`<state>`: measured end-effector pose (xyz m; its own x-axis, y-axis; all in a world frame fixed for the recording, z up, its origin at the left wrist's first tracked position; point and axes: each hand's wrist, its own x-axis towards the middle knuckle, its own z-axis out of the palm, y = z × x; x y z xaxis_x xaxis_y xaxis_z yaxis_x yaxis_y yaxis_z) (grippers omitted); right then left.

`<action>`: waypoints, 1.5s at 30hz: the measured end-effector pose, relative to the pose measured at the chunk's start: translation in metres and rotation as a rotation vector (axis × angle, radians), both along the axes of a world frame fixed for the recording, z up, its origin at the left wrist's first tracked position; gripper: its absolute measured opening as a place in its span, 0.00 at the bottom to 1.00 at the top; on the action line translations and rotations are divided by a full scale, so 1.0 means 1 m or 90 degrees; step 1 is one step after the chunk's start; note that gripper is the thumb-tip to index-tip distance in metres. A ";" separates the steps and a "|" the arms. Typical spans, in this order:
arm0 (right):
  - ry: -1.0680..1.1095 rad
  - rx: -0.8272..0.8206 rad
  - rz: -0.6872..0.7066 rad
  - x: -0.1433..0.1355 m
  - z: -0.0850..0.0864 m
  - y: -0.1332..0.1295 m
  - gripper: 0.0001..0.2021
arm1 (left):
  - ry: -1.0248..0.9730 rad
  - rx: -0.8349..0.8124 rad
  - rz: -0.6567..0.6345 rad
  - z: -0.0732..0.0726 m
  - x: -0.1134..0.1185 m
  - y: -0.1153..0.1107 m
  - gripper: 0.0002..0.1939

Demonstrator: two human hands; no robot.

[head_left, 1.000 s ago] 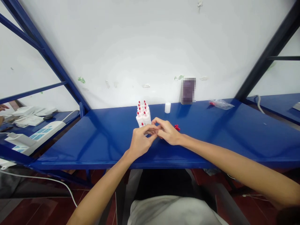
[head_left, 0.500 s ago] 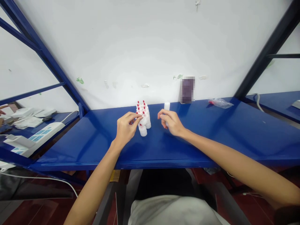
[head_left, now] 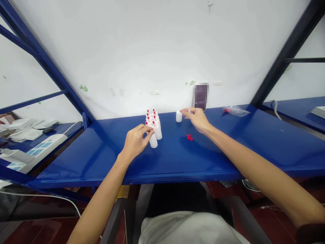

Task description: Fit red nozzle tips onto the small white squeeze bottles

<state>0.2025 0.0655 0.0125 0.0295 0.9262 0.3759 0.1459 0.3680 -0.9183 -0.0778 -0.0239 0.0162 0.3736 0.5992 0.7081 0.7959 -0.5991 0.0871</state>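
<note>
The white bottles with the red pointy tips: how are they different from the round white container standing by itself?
The white bottles with red pointy tips stand bunched in a group, while the round white container is on its own. The bottles show red on top; the container shows none. The left hand is at the front of the bottles; the right hand is at the container. Both are white and on the blue table.
</note>
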 end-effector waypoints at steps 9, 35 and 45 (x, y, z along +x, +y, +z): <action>-0.109 0.063 -0.081 0.010 0.000 -0.002 0.28 | -0.121 0.165 0.010 0.009 0.023 -0.022 0.07; -0.197 0.116 0.127 -0.007 0.000 -0.018 0.12 | 0.083 -0.173 -0.008 -0.013 0.115 0.000 0.09; -0.262 0.129 0.290 -0.031 0.005 -0.053 0.06 | -0.235 0.012 -0.103 -0.007 0.082 -0.011 0.05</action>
